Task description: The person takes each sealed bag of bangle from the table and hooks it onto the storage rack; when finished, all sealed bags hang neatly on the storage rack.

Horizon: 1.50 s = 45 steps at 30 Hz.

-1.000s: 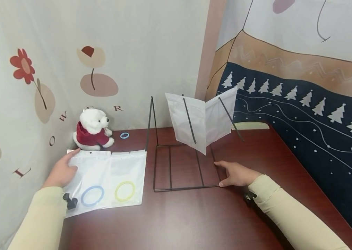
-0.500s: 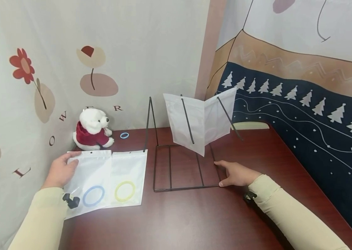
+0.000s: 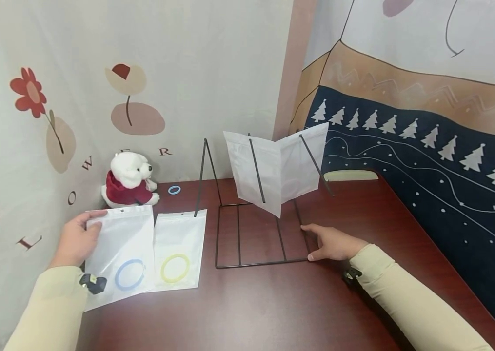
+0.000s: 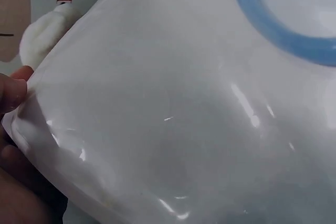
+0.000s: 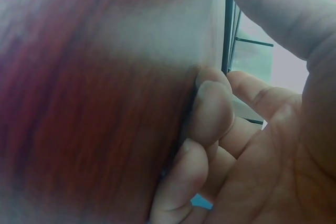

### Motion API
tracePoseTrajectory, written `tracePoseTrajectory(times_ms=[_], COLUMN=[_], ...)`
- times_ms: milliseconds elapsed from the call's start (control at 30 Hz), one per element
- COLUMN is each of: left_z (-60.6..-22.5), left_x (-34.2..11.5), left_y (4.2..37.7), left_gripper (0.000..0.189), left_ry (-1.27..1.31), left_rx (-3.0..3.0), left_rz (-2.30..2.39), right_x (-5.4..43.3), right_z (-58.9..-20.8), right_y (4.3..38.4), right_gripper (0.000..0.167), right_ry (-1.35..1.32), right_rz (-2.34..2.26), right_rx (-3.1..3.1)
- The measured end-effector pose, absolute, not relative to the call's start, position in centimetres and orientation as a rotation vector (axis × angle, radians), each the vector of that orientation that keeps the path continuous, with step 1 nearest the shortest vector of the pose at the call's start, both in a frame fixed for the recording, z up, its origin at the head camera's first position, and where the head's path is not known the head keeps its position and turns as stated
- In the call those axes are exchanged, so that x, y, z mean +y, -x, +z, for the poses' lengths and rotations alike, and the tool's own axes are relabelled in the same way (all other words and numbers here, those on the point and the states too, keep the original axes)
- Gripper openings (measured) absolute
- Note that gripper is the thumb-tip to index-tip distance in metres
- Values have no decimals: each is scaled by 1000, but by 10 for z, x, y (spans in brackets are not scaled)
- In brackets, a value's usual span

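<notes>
Pinched at its upper left corner, a white zip bag (image 3: 115, 239) with a blue ring (image 3: 117, 276) inside is in my left hand (image 3: 75, 239). The left wrist view shows thumb and finger at the bag's edge. Beside it on the table lies a second zip bag (image 3: 166, 243) holding a yellow ring (image 3: 162, 269). My right hand (image 3: 335, 243) holds the near right corner of a black wire rack (image 3: 265, 263) by its base, fingers curled in the right wrist view. Two more white bags, a left one (image 3: 240, 165) and a right one (image 3: 302, 170), hang on the rack's prongs.
A white plush bear (image 3: 126, 170) in a red coat sits behind the bags, near the wall. A small loose blue ring (image 3: 173, 194) lies to its right. The rack's left prong overlaps the top of the yellow-ring bag in the head view.
My left hand has taken hold of the blue-ring bag and raised its top edge, shifting slightly left. The rack's prongs and hanging bags have swayed a little left. My right hand stays put.
</notes>
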<state>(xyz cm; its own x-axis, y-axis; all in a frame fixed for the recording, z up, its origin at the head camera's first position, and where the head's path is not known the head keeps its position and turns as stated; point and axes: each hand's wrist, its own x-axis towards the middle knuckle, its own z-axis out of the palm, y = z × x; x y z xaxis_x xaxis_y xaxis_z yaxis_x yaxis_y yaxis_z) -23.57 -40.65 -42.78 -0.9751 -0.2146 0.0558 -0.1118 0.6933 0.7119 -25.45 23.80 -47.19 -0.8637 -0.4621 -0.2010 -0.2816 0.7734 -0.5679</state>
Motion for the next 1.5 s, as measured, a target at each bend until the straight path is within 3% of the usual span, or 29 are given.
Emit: tracePoseTrajectory(times_ms=[1500], left_z=[-373], left_x=[-362], left_y=[201], left_gripper=[23], left_ry=[-171], left_rx=[-2484], left_rz=[-1122], right_x=[238], right_z=[-472], right_y=[253], right_gripper=[87], right_ry=[562], right_rz=[-770], right_rx=[2637])
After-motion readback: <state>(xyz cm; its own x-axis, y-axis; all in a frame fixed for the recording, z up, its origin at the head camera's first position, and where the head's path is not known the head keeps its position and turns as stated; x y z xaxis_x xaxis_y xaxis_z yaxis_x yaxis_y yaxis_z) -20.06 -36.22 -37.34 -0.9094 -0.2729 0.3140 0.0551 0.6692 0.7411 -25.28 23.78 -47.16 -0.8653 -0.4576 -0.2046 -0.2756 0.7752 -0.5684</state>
